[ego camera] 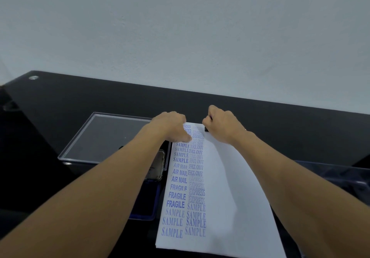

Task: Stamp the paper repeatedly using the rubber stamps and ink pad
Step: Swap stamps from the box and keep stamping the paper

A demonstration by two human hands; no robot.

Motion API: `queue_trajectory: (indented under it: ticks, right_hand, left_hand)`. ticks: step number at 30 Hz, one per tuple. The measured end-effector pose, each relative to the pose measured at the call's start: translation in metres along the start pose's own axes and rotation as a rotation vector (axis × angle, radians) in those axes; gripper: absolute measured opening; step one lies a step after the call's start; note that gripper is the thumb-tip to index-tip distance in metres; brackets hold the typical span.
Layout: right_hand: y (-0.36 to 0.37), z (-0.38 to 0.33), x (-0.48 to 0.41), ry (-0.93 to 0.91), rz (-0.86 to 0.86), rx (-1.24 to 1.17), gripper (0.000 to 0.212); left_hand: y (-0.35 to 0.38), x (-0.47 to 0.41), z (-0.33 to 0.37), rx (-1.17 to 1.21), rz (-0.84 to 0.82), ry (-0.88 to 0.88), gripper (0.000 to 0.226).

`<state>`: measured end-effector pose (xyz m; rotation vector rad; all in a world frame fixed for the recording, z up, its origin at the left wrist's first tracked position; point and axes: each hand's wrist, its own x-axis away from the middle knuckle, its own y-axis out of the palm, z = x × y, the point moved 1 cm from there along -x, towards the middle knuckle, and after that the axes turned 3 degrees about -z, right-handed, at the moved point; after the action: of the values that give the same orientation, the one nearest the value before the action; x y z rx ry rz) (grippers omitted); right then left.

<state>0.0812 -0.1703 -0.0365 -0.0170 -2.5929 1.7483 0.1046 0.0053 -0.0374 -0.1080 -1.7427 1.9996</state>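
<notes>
Right grip clenched round the dark stamp at the far edge of the paper. Left grip flat, pinning the far left corner. Press straight down without rocking, then lift cleanly. Re-ink at the ink pad, left of the sheet.

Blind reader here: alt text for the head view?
The right hand grips a black stamp at the far end of a paper stamped with blue words; the left hand rests on it. An ink pad lies beside it.
</notes>
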Motion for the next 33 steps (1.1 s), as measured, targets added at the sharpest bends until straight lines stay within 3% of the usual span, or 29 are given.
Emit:
queue_trajectory:
  ticks: [15,23,33]
  right_hand:
    - [-0.002,-0.002,0.002,0.007,0.0,0.005,0.018]
    - [-0.012,-0.004,0.002,0.037,-0.1,-0.002,0.021]
    - [-0.055,-0.002,0.016,0.035,0.087,-0.182,0.02]
  left_hand:
    - [0.0,0.001,0.0,0.016,-0.005,-0.006,0.055]
    - [-0.008,0.005,0.006,0.035,-0.03,-0.024,0.057]
    - [-0.009,0.009,0.006,0.082,-0.031,-0.03,0.057]
